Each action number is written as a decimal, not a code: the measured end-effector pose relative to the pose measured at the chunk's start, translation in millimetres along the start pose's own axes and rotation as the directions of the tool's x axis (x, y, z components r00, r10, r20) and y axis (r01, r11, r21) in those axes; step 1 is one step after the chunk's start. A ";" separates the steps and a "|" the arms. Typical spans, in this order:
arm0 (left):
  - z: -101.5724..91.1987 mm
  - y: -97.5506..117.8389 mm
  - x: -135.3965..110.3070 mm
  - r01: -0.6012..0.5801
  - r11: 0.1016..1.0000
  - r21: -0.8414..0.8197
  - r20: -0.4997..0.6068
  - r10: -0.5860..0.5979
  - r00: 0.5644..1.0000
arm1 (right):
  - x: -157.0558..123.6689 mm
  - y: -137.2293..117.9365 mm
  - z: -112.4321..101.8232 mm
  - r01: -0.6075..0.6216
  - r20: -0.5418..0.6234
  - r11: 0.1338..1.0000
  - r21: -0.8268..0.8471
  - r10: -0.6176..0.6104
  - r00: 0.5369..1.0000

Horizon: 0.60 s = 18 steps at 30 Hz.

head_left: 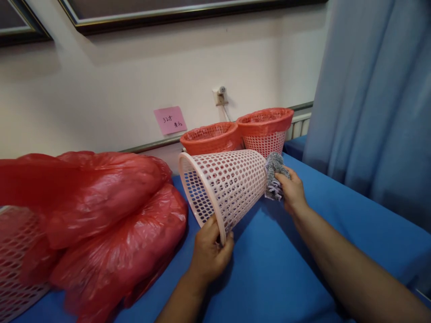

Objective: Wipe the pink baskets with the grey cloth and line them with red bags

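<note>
A pale pink perforated wastebasket (235, 179) is tipped on its side above a blue-covered surface (269, 269), its mouth facing left. My left hand (212, 246) grips the basket's rim, fingers inside and thumb outside. Against the basket's base my right hand (291, 186) presses a grey, fuzzy cleaning cloth (276, 175), closed around it. The cloth hides part of the base.
Two wastebaskets with red liners, one (212, 139) behind the tipped basket and another (266, 130) to its right, stand by the wall. Red plastic bags (114, 211) bulge over another basket (20, 260) at left. A blue curtain (373, 98) hangs at right.
</note>
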State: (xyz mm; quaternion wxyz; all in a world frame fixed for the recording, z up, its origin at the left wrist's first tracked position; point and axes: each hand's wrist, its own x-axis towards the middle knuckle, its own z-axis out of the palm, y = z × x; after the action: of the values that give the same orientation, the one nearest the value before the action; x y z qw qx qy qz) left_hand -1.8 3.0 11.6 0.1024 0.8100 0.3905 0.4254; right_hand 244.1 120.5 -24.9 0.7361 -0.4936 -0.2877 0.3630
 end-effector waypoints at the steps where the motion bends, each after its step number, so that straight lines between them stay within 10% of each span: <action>1: 0.7 0.4 -0.2 0.004 1.000 0.014 0.007 -0.004 1.000 | 1.7 2.7 0.2 -0.002 0.013 1.000 -0.012 0.002 1.000; 6: 2.7 -0.2 0.2 0.024 0.998 0.060 0.056 -0.028 0.998 | -11.2 13.8 6.2 0.267 0.125 0.928 -0.260 -0.242 0.962; 10: 4.9 -3.9 -0.9 0.068 0.995 0.075 0.098 -0.075 0.992 | -36.5 5.0 8.2 0.527 0.291 0.780 -0.338 -0.446 0.846; 16: 8.8 -9.6 -5.1 0.047 0.997 0.056 0.181 -0.056 0.982 | -107.0 -19.9 -3.9 0.864 0.680 0.503 0.019 -0.640 0.357; 18: 8.8 -10.0 -4.4 0.043 0.998 0.048 0.209 -0.053 0.976 | -116.2 -21.1 -5.1 0.876 0.703 0.472 0.098 -0.656 0.274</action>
State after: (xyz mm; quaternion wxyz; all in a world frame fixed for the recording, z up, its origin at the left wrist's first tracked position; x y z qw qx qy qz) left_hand -2.0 8.0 -1.5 0.1357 0.8428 0.4061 0.3261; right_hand 187.0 17.4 -14.6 0.5752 -0.2336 -0.7822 0.0519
